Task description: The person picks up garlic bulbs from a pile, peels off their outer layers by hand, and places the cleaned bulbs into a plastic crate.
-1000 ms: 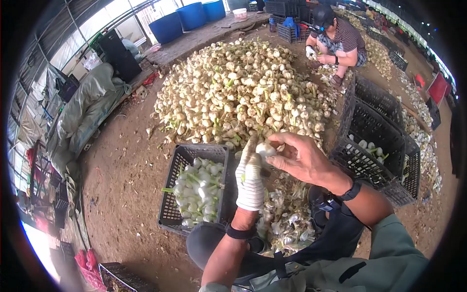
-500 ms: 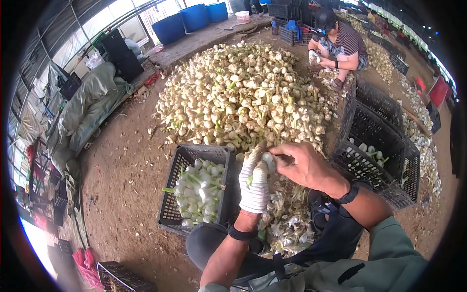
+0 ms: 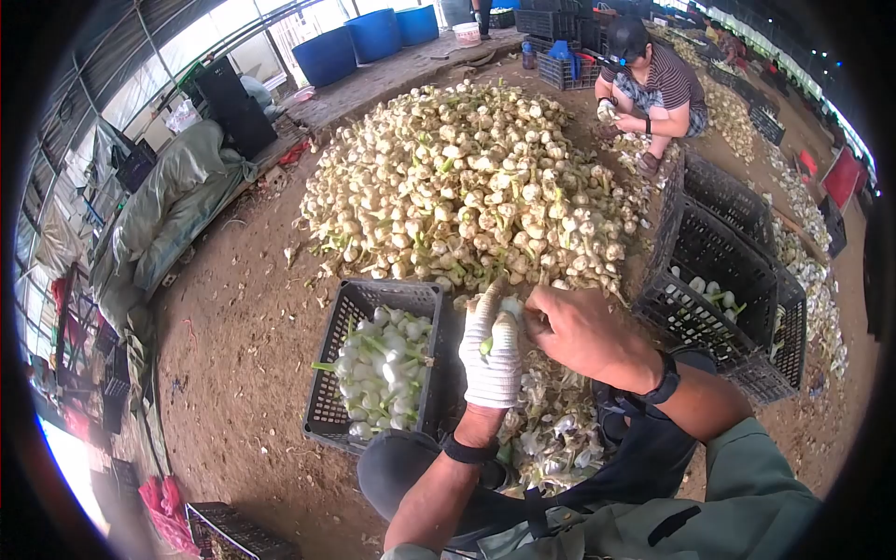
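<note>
My left hand point(image 3: 491, 359), in a white ribbed glove, is closed around a garlic bulb point(image 3: 511, 307), with a bit of green stem showing between the fingers. Bare and curled, my right hand point(image 3: 583, 336) is just to the right of that bulb; its fingertips are bent in, and whatever they pinch is too small to make out. Behind both hands rises a large heap of garlic bulbs point(image 3: 457, 177). Left of my gloved hand stands a black crate point(image 3: 321, 403) holding cleaned white bulbs point(image 3: 385, 364). Loose peelings point(image 3: 555, 434) lie below my hands, between my legs.
Black crates point(image 3: 714, 271) stand at the right, with some white bulbs inside. Another person point(image 3: 658, 89) crouches beyond the heap, holding something pale. Blue tubs point(image 3: 324, 58) stand at the back, a covered bundle point(image 3: 173, 177) at the left, and a crate point(image 3: 238, 532) at the lower left.
My right hand has moved down and drawn its fingers in beside the bulb. My left hand has turned slightly and kept the bulb, which is now more covered.
</note>
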The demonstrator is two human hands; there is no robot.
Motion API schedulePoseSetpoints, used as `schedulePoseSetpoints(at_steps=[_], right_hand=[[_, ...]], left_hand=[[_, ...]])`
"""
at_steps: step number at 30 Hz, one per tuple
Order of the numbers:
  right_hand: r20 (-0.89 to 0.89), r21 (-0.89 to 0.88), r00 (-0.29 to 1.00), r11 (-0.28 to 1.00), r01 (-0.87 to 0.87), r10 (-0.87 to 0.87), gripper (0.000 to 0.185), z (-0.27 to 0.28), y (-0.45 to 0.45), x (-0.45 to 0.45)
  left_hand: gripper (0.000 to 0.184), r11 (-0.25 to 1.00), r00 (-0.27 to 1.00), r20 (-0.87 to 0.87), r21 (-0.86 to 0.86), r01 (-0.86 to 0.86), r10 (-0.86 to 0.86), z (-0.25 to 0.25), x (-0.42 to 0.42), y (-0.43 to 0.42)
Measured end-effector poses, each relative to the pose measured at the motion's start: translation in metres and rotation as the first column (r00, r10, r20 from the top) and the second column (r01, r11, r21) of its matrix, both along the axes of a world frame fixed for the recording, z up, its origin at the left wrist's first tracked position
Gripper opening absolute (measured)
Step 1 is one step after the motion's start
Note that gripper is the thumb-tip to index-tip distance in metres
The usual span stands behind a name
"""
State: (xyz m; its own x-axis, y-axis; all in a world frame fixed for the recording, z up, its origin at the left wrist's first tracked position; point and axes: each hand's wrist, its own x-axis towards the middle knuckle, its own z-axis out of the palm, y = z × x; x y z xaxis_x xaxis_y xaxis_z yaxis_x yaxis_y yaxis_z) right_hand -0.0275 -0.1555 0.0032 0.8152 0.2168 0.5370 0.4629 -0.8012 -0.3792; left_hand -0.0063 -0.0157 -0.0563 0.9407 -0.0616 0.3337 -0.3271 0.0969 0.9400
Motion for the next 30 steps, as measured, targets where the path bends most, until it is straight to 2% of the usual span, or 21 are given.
schedulePoseSetpoints(at_steps=[7, 9, 10, 11, 13, 14, 15, 17, 18, 21, 24, 26, 27, 29, 30], right_hand=[[-0.026, 0.016, 1.0, 1.0, 0.017, -0.017, 0.019, -0.012, -0.008, 0.006], [-0.075, 0.007, 0.994, 0.997, 0.075, -0.074, 0.02, -0.011, -0.017, 0.013], [-0.177, 0.028, 0.981, 0.995, 0.091, -0.085, 0.016, -0.011, -0.024, 0.015], [-0.177, 0.028, 0.98, 0.995, 0.094, -0.088, 0.016, -0.011, -0.028, 0.017], [-0.321, 0.177, 0.947, 0.982, 0.059, 0.001, 0.019, -0.012, -0.034, 0.02], [-0.283, 0.33, 0.952, 0.944, -0.015, 0.114, 0.022, -0.019, -0.035, 0.022], [-0.284, 0.328, 0.952, 0.944, -0.018, 0.117, 0.022, -0.012, -0.032, 0.019], [-0.376, 0.449, 0.913, 0.893, 0.032, 0.156, 0.023, 0.009, -0.024, 0.013], [-0.338, 0.555, 0.912, 0.832, -0.005, 0.231, 0.021, 0.0, -0.02, 0.015], [-0.342, 0.513, 0.914, 0.858, -0.011, 0.216, 0.019, -0.001, -0.016, 0.012], [-0.285, 0.458, 0.942, 0.888, -0.031, 0.18, 0.017, 0.006, -0.011, 0.008], [-0.216, 0.392, 0.962, 0.917, -0.071, 0.167, 0.015, 0.017, -0.006, 0.003], [-0.218, 0.393, 0.961, 0.916, -0.075, 0.172, 0.015, 0.014, -0.005, 0.004], [-0.015, 0.315, 0.991, 0.941, -0.124, 0.135, 0.014, 0.004, -0.004, 0.006], [-0.007, 0.282, 0.997, 0.956, -0.077, 0.082, 0.011, 0.001, -0.006, 0.008]], left_hand=[[0.04, 0.998, 0.998, -0.019, -0.017, 0.053, -0.053, 0.001, -0.002, 0.003], [0.044, 0.968, 0.956, -0.2, -0.172, 0.183, -0.216, 0.007, -0.004, 0.007], [0.048, 0.956, 0.944, -0.222, -0.216, 0.197, -0.245, 0.011, -0.006, 0.007], [0.048, 0.955, 0.943, -0.222, -0.217, 0.2, -0.248, 0.014, -0.007, 0.006], [0.05, 0.921, 0.93, -0.219, -0.322, 0.218, -0.296, 0.02, -0.009, 0.005], [0.05, 0.921, 0.93, -0.219, -0.324, 0.215, -0.294, 0.022, -0.008, 0.007], [0.05, 0.921, 0.925, -0.223, -0.314, 0.23, -0.307, 0.023, -0.007, 0.009], [0.05, 0.921, 0.922, -0.224, -0.307, 0.24, -0.315, 0.024, -0.005, 0.012], [0.048, 0.923, 0.919, -0.237, -0.301, 0.239, -0.316, 0.023, -0.006, 0.012], [0.044, 0.919, 0.915, -0.236, -0.306, 0.248, -0.326, 0.022, -0.006, 0.01], [0.042, 0.918, 0.923, -0.27, -0.36, 0.168, -0.274, 0.025, -0.008, 0.005], [0.037, 0.963, 0.866, -0.466, -0.261, 0.06, -0.18, 0.015, -0.002, 0.005], [0.037, 0.964, 0.866, -0.467, -0.26, 0.055, -0.176, 0.008, 0.001, 0.004], [0.044, 0.954, 0.847, -0.512, -0.299, -0.018, -0.144, -0.003, 0.004, -0.001], [0.042, 0.954, 0.864, -0.485, -0.3, -0.023, -0.132, 0.008, 0.0, -0.001]])
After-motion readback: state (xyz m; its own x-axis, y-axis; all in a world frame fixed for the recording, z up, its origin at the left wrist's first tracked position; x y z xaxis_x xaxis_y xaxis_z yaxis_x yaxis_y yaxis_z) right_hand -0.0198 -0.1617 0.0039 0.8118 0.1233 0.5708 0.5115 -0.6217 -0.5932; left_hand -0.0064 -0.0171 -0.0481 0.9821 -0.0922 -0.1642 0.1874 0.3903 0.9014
